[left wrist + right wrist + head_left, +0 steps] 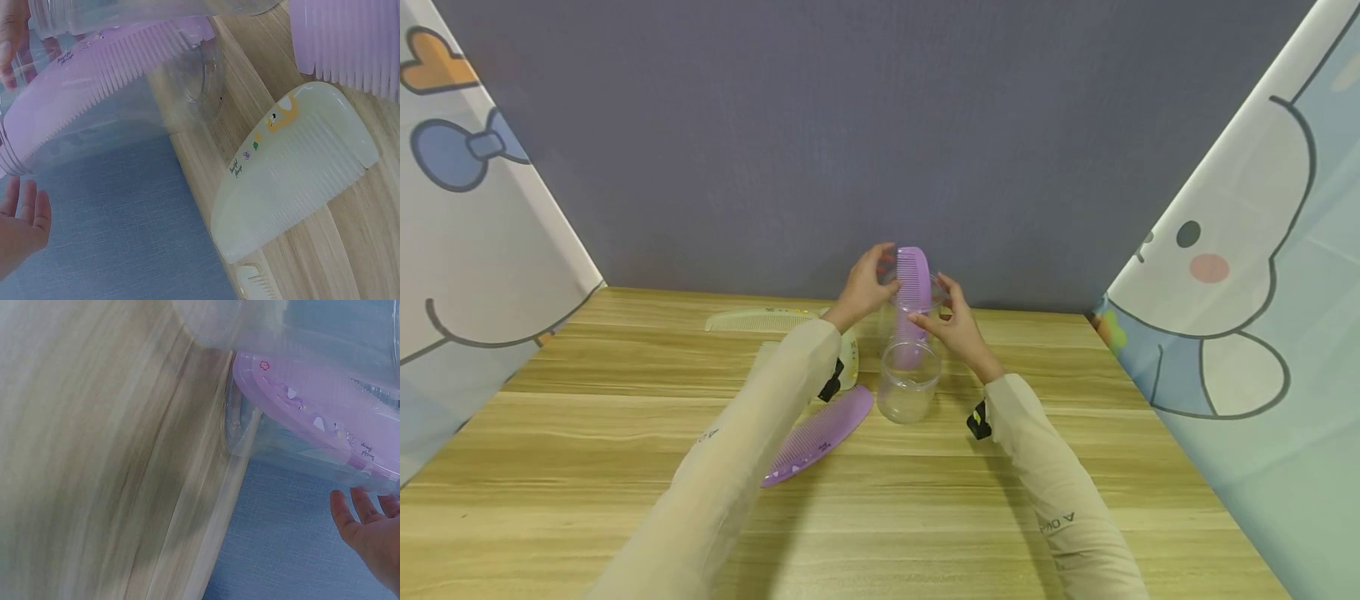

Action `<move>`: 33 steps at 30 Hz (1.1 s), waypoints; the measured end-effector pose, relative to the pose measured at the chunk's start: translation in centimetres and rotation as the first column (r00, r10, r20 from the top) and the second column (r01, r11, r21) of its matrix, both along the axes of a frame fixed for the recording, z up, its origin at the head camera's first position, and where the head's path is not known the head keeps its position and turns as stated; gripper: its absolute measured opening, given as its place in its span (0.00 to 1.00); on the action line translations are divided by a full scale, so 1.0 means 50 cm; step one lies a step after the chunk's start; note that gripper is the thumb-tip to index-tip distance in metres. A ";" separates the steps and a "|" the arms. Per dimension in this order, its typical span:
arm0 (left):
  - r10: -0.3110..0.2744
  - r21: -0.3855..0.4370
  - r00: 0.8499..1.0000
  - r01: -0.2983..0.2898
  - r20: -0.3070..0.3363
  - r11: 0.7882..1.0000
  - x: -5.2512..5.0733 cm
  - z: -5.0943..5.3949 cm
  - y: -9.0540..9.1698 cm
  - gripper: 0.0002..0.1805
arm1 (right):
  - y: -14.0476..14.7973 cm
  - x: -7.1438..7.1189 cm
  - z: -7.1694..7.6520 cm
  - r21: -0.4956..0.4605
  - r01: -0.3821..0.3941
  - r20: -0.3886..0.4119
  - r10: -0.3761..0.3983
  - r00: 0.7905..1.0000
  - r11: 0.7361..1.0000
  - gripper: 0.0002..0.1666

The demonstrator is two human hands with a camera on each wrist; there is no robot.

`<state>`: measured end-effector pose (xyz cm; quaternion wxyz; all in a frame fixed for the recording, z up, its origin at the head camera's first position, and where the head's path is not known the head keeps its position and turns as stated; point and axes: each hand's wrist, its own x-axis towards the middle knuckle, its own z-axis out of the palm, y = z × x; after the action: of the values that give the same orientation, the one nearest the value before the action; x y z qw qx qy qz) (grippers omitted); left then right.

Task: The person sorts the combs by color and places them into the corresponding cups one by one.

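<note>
A purple comb (pixel 913 275) stands upright inside a clear plastic jar (pixel 137 140) near the back wall, its top rising above the rim in the head view. My left hand (pixel 863 292) is at the jar's left side, fingers spread; in the left wrist view a gap shows between fingertips and jar. On the other side is my right hand (pixel 957 329), its loosely bent fingertips at the jar's wall; contact is hard to tell. Just in front stands a second clear jar (pixel 907 404), through which part of the comb shows.
Another purple comb (pixel 831 429) lies on the wooden table (pixel 880 508), left of the front jar. Several pale green combs (pixel 756 320) lie behind it, partly hidden by the left sleeve (pixel 760 417). A grey-blue wall (pixel 880 142) bounds the table's back.
</note>
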<state>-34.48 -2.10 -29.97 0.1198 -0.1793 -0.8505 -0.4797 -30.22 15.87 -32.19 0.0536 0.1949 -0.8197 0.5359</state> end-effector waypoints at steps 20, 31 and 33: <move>-0.122 0.006 0.992 0.122 -0.024 0.993 0.026 -0.016 -0.058 0.30 | 0.001 0.000 0.000 -0.023 -0.015 -0.016 0.015 1.000 1.000 0.49; -0.193 -0.110 0.979 0.199 0.064 0.974 0.071 -0.065 -0.107 0.30 | 0.000 0.002 0.001 -0.007 0.004 -0.007 -0.004 1.000 1.000 0.49; -0.207 -0.121 0.975 0.216 0.081 0.969 0.080 -0.077 -0.116 0.30 | 0.001 0.002 0.001 -0.005 0.004 -0.004 -0.004 1.000 1.000 0.49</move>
<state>-30.48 -7.88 -33.84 0.0275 -0.2601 -0.8592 -0.4397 -30.12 15.90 -32.14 0.0568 0.1945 -0.8187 0.5373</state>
